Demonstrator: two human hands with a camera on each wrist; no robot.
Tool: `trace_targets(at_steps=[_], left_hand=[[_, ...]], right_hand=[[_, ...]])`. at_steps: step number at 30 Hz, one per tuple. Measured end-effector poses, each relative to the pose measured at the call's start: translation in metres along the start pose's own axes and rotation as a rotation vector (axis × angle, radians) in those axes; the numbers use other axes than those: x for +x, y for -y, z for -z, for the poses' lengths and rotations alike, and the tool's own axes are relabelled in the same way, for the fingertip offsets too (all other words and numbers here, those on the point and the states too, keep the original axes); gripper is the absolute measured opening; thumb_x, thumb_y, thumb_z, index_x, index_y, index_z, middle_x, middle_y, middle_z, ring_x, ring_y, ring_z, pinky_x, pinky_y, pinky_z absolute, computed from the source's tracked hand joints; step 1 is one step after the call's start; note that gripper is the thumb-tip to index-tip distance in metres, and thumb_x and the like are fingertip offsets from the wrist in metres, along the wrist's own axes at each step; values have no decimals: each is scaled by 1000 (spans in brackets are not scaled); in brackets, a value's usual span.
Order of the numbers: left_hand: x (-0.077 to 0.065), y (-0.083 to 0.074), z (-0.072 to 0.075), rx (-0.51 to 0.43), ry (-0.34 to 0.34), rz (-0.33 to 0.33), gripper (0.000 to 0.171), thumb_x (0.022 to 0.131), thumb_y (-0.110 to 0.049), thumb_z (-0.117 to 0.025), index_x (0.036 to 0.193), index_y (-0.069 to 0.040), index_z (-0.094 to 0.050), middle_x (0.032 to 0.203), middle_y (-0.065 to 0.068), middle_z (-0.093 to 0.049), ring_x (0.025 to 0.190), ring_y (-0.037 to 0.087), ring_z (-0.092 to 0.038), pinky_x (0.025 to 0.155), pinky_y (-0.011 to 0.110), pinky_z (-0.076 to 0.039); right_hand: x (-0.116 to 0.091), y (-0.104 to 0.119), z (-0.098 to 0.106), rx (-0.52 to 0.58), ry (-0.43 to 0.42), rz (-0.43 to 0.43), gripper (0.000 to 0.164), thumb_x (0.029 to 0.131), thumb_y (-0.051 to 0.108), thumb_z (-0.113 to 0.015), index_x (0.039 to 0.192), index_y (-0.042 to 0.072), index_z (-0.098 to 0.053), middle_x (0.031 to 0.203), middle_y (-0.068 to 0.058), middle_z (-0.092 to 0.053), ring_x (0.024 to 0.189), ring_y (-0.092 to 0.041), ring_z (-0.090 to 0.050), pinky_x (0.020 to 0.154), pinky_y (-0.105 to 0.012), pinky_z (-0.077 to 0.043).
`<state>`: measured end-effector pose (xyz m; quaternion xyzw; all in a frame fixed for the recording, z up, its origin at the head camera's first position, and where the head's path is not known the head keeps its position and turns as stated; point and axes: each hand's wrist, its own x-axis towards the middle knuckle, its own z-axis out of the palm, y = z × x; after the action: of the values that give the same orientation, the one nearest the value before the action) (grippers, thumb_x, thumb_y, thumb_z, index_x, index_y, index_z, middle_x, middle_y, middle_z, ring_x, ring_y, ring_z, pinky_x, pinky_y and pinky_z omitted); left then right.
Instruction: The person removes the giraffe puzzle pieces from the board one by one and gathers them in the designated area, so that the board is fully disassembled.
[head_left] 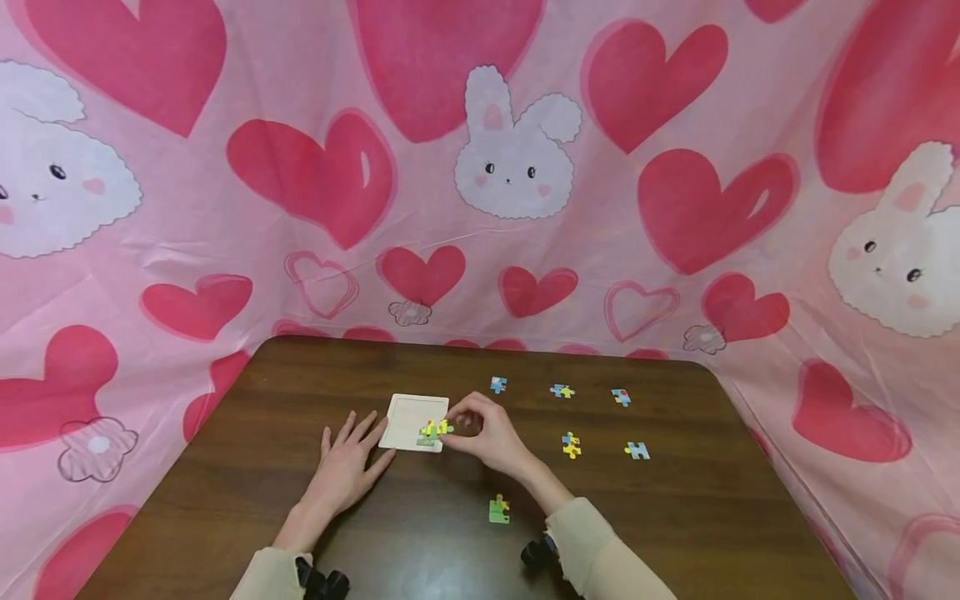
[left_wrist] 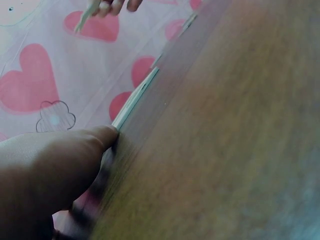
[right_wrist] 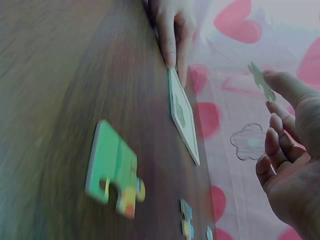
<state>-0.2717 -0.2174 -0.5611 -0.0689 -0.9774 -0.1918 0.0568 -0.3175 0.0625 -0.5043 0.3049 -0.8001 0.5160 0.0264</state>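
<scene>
A square cream puzzle tray lies on the table, with a green puzzle piece inside it. My left hand rests flat with fingers spread, index finger and thumb against the tray's near-left corner. In the left wrist view the thumb touches the tray's edge. Between thumb and index finger, my right hand pinches a yellow-green puzzle piece, which overlaps the tray's right side in the head view. The right wrist view shows this pinched piece raised off the table, edge toward the camera.
Nearest me lies a green puzzle piece with a yellow tab. Several blue and yellow pieces are spread to the right, among them a yellow piece and a blue piece. A pink heart-print cloth hangs behind the wooden table.
</scene>
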Motion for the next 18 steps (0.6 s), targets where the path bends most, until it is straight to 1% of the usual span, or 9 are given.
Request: trace_targets(at_steps=[4,9,14,18], left_hand=[[-1,0,0,-2,-20,-13,65,106,-39,-73,162,-11,-56,170,21,-50,163,56,-34,123,89,-17],[-1,0,0,-2,-25,-19,65,105,-39,-73,162,-11,-56,169,22,-51,162,56,-35,123,89,-18],[-1,-1,0,3,-26,-22,66,105,-39,-73,162,-11,-55,170,22,-51,162,56,-35,123,90,-18],[-1,-1,0,7,-33,-26,66,105,-39,-74,162,-10,-56,169,22,-51,161,56,-36,122,90,-19]], right_hand=[[-14,0,15,31,-15,-39,23,90,11,-91,108,6,-79,96,-15,-71,82,-18,-59,73,-21,-47],[-31,-1,35,75,-20,-108,24,91,9,-89,111,3,-76,87,-12,-71,74,-7,-57,67,-19,-47],[-48,-5,53,91,-34,-105,26,90,4,-88,111,-1,-74,82,-15,-74,70,-2,-57,65,-18,-46],[-63,-13,66,75,-59,-111,26,89,3,-89,110,-1,-75,80,-16,-75,68,-1,-56,63,-18,-46]])
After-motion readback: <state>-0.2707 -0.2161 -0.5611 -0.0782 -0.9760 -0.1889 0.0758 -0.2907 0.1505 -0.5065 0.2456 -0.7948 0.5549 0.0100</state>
